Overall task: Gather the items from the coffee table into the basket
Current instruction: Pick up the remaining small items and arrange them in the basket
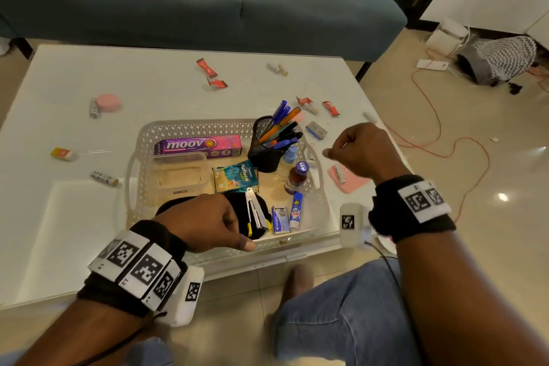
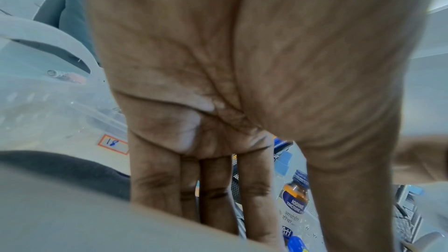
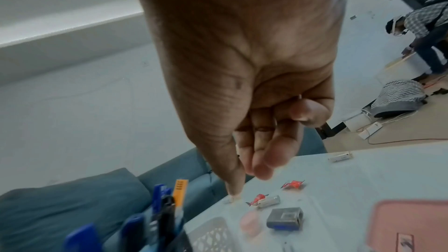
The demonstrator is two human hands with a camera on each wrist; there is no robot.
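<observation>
A white lattice basket stands on the white coffee table. It holds a moov box, a pen cup, an iodine bottle, a stapler on a black pouch, a glue stick and more. My left hand hangs over the basket's near left corner, fingers straight and empty. Right of the basket, my right hand hovers with loosely curled fingers holding nothing I can see. Beyond it lie a grey sharpener, red candies and a pink pad.
Loose on the table: red candies, batteries, a pink disc, an eraser. A blue sofa stands behind. Red cables trail on the floor at right. Another person bends far off.
</observation>
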